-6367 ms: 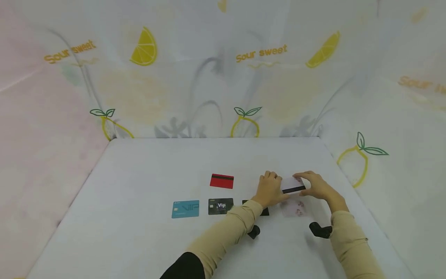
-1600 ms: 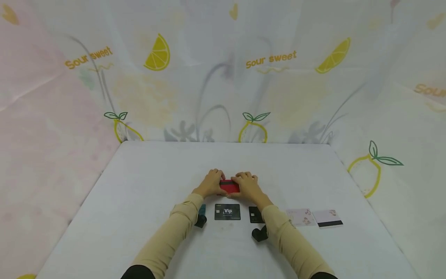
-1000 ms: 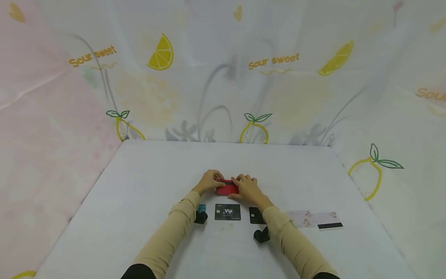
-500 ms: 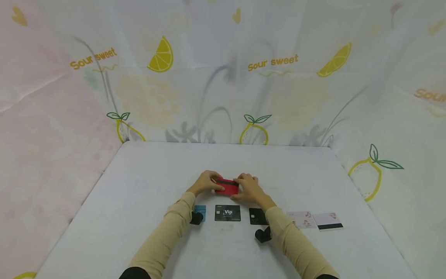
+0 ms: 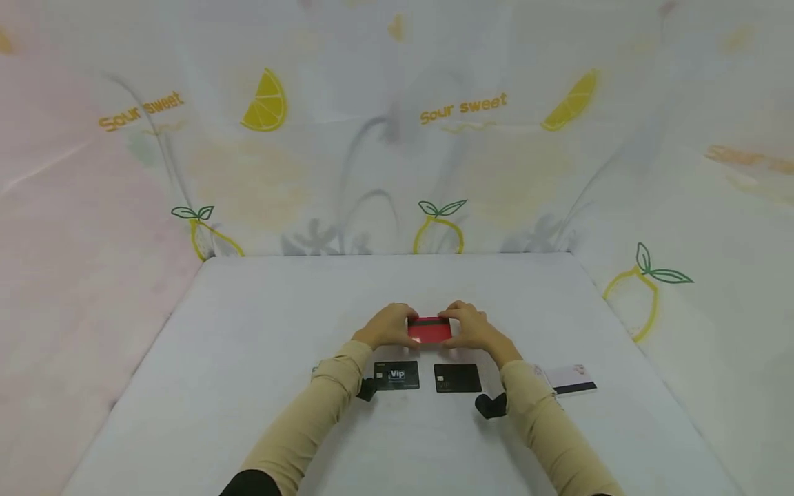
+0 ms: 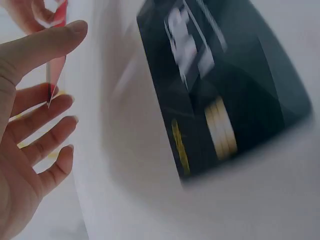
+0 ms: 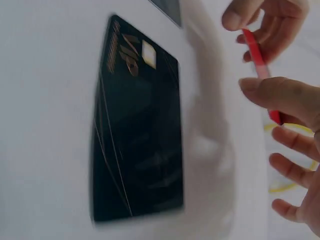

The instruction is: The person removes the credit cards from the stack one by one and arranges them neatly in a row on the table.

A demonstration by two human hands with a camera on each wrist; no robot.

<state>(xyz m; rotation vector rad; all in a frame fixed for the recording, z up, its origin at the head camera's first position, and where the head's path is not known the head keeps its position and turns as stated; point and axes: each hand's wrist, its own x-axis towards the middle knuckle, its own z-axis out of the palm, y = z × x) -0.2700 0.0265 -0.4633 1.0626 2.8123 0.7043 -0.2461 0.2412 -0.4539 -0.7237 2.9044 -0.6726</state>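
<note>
A red card (image 5: 429,333) with a dark stripe along its upper part is held between both hands above the white table. My left hand (image 5: 389,326) pinches its left edge between thumb and fingers. At the opposite edge, my right hand (image 5: 476,329) grips it the same way. Both wrist views show the card nearly edge-on, thumbs on the near side. Below the hands lie a dark grey Vip card (image 5: 397,375) and, to its right, a black card (image 5: 457,378) with a chip.
A white card (image 5: 569,377) with a black stripe lies at the right, partly behind the right sleeve (image 5: 540,399); a pale flowered card beside it is mostly covered. The left sleeve (image 5: 329,393) hides nearly all of a blue card. A patterned backdrop (image 5: 384,158) stands behind the table (image 5: 279,296).
Earlier the hands held the white striped card; it now lies at the right. Both hands have since taken hold of the red card, lifted it and moved it rightward.
</note>
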